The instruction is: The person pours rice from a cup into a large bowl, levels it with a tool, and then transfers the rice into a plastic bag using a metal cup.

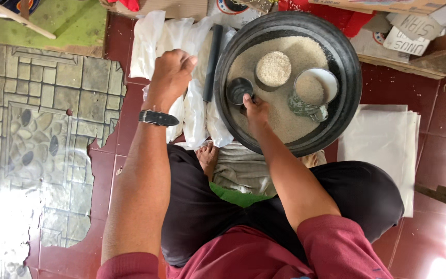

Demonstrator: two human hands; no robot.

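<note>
I sit cross-legged on the floor before a large dark round basin [349, 77] filled with rice. My right hand [255, 109] grips a small dark metal cup [238, 90] resting in the rice at the basin's left side. Two more cups stand in the rice: a round one heaped with rice [273, 68] and a white mug with rice inside [313, 90]. My left hand [172, 75], a black watch on its wrist, is closed on the white plastic bags [153, 39] lying left of the basin.
A dark flat stick [212, 62] lies on the bags beside the basin. A stack of white sheets [383, 134] sits to the right on the red tiled floor. Cardboard boxes [419, 36] line the far side. Torn patterned vinyl [32, 113] covers the floor at left.
</note>
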